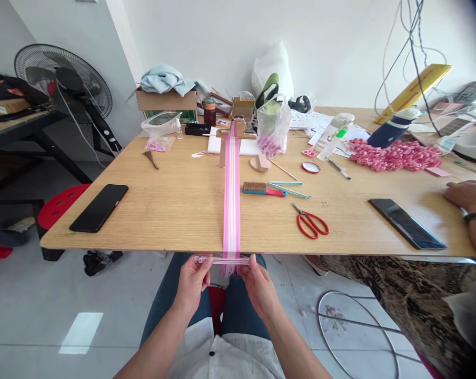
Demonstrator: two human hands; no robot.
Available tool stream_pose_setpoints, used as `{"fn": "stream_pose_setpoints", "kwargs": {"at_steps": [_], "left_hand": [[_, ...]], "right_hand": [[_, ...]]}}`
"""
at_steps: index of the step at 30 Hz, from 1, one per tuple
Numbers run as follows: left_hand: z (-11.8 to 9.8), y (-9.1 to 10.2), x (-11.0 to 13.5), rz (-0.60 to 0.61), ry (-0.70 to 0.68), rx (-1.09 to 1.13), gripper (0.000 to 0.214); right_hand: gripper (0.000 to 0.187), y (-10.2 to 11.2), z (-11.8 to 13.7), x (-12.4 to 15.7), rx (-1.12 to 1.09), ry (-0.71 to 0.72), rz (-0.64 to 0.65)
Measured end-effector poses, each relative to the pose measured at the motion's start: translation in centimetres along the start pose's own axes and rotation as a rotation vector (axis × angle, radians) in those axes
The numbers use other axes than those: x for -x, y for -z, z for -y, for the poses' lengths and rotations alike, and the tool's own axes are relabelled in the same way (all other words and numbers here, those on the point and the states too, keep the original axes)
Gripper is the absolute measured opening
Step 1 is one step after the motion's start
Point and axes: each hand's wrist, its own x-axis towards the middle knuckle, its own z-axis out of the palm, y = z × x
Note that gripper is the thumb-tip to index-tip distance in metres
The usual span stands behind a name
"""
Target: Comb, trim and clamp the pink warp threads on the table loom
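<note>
At the lower centre of the frame, the left hand and the right hand pinch with their fingers a clip across the pink ribbons, seemingly a clamping step, where the next move probably needs even tension.

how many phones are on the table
2: one phone on the left of the table, another phone on the right near a co-worker's hand. Others may be hidden.

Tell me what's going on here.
A seated person's left hand and right hand pinch the ends of a slim clip across the near end of a pink-and-white strip, just off the table. The strip runs back to a clamp. Scissors and a brush lie to its right.
</note>
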Motion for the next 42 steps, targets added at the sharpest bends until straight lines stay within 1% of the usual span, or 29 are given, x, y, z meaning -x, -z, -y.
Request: {"fn": "stream_pose_setpoints", "kwargs": {"at_steps": [7, 15, 20, 38, 42], "left_hand": [[0.3, 0.2, -0.2, 0.008, -0.023, -0.005, 0.044], [0.7, 0.4, -0.4, 0.024, -0.046, 0.002, 0.045], [1.1, 0.6, -0.7, 0.040, -0.060, 0.005, 0.044], [2.2, 1.1, -1.3, 0.103, -0.068, 0.012, 0.041], [2.4, 1.2, -1.3, 0.112, -0.073, 0.024, 0.040]], "right_hand": [[0.036, 0.5, -0.5, -0.3, -0.031, 0.015, 0.030], [0.040, 0.9, -0.9, -0.8, -0.141, -0.046, 0.058], [0.037, 0.7, -0.7, -0.7, -0.144, -0.056, 0.029], [0.035, 1.4, -1.3, -1.0, -0.142, -0.048, 0.023], [0.034, 1.7, -1.4, -1.2, -0.122, -0.046, 0.055]]}}
